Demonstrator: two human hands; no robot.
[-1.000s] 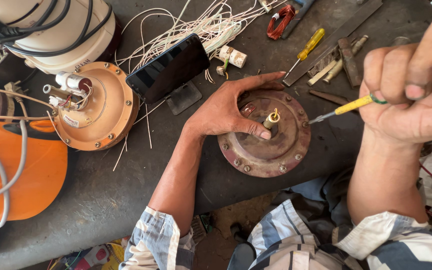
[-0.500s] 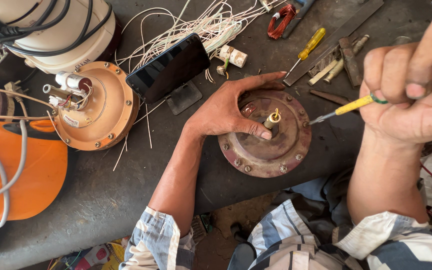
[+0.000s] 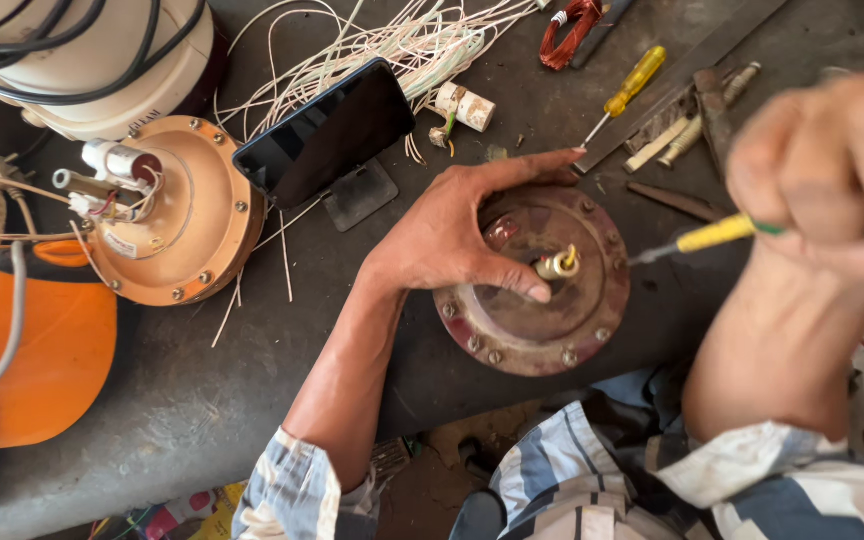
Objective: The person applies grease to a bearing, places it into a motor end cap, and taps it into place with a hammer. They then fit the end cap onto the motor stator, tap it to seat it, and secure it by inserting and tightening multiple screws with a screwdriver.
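Left hand (image 3: 452, 235) spread flat over rusty red round metal cover (image 3: 532, 290) near front edge of grey counter (image 3: 182, 400), thumb beside brass post (image 3: 560, 264) at centre, apparently steadying cover. Right hand (image 3: 832, 180), blurred, close to camera, fist closed round yellow-shafted screwdriver (image 3: 717, 235), tip aimed at post. Propped phone (image 3: 327, 132), orange disc with terminals (image 3: 177, 210), tangled white wires (image 3: 392, 40), spare yellow screwdriver (image 3: 624, 88) lie behind.
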